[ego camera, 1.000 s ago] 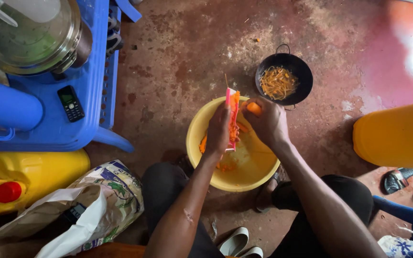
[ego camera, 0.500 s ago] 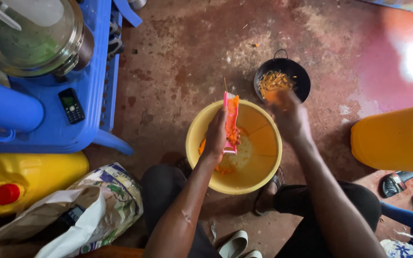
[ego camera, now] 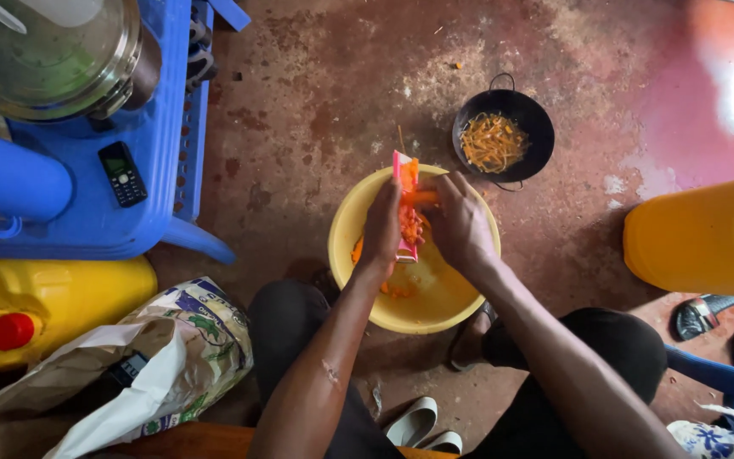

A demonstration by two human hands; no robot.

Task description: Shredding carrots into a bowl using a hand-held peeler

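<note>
The left hand (ego camera: 381, 225) is closed around a pink grater (ego camera: 403, 204), holding it upright over the yellow plastic basin (ego camera: 358, 212) that sits on the worn reddish concrete floor (ego camera: 316, 102) between the person's knees. The right hand (ego camera: 460, 223) grips a piece of carrot (ego camera: 422, 197) with the fingers curled, pressing it against the grater's face; orange shreds cling to the grater and a few lie in the bottom of the basin. Just beyond the basin, near the right hand but apart from it, stands a small black pan (ego camera: 537, 127) with wire handles, holding a heap of grated carrot (ego camera: 491, 141). To the left, well apart from the hands, a blue plastic chair (ego camera: 163, 153) carries a metal pot with a glass lid (ego camera: 53, 55) and a small black mobile phone (ego camera: 121, 172). Below the chair lies a yellow jerrycan with a red cap (ego camera: 61, 297), and beside it a crumpled printed sack (ego camera: 189, 340) near the person's left knee. Another yellow jerrycan (ego camera: 698, 238) stands at the right edge, with dark sandals (ego camera: 715, 319) on the floor below it. A pair of pale slippers (ego camera: 422, 425) rests between the person's legs at the bottom. Nothing lies between the hands and the basin.
</note>
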